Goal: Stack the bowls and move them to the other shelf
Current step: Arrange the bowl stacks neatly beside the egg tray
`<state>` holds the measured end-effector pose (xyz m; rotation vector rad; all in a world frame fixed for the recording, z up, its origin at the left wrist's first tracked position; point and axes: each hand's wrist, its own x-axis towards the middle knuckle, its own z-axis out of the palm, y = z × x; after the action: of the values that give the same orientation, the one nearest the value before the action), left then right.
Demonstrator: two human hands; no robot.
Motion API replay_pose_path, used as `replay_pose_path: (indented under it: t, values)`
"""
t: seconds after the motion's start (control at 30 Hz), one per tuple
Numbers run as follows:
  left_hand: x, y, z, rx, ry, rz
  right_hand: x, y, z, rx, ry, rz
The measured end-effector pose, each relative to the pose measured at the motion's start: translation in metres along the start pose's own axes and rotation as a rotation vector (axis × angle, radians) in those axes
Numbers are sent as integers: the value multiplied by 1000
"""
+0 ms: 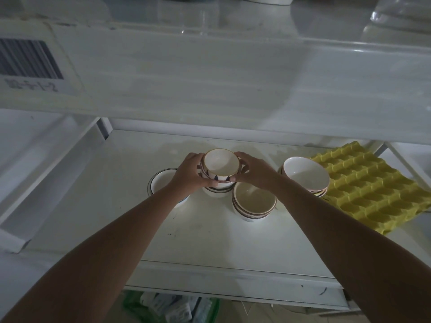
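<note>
Both hands reach into a white shelf (116, 206) and close on a small bowl (221, 164) from opposite sides. The left hand (190, 174) wraps its fingers around the bowl's left wall, thumb near the rim; the right hand (253, 173) presses against the right wall. Each grip is narrow, held tight on that bowl. The bowl is cream inside with a thin brown rim and dark leaf-like marks on its outer wall, and it sits on top of a short pile of bowls (218, 188) whose edges show just beneath it.

Left of this pile, partly hidden by the left wrist, stands a white bowl with a dark rim line (161, 181). In front and to the right, a second stack of striped bowls (254, 202) rests on the shelf, its top bowl empty. Further right, a third stack with a white-lined bowl on top (305, 174) stands just beside a yellow egg tray (373, 190), which lies flat at the shelf's right side.

On the front edge of the upper shelf (210, 73), at the left, a paper label (30, 64) carries a barcode; the line of characters under it is blurred, and only something like "1-2" at its end can be made out.
</note>
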<state>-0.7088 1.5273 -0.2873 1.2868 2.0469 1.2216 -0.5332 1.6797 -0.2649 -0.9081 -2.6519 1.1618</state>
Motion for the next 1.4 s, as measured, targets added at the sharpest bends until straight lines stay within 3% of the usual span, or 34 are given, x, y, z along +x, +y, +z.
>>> replay_pose_path:
  t: [0.37, 0.6, 0.7, 0.83, 0.9, 1.03, 1.2, 1.4]
  values:
    - [3, -4, 1, -3, -10, 3, -3, 2, 1, 61, -25, 16]
    - [0, -4, -10, 69, -116, -64, 0, -8, 2, 23, -35, 87]
    - [-3, -12, -31, 103, -53, -101, -3, -24, 3, -60, 125, 86]
    - [-6, -38, -75, 233, 158, -218, -17, -70, 13, -58, 471, -114]
    - [-11, -53, -89, 310, 114, -328, -21, -97, 29, -35, 373, -94]
    - [-24, -65, -90, 330, 33, -399, -10, -117, 84, 86, -21, 123]
    - [-35, -64, -85, 302, 117, -353, 7, -102, 122, 143, -85, 333]
    - [-35, -80, -87, 226, 110, -314, 3, -100, 134, 215, 1, 343]
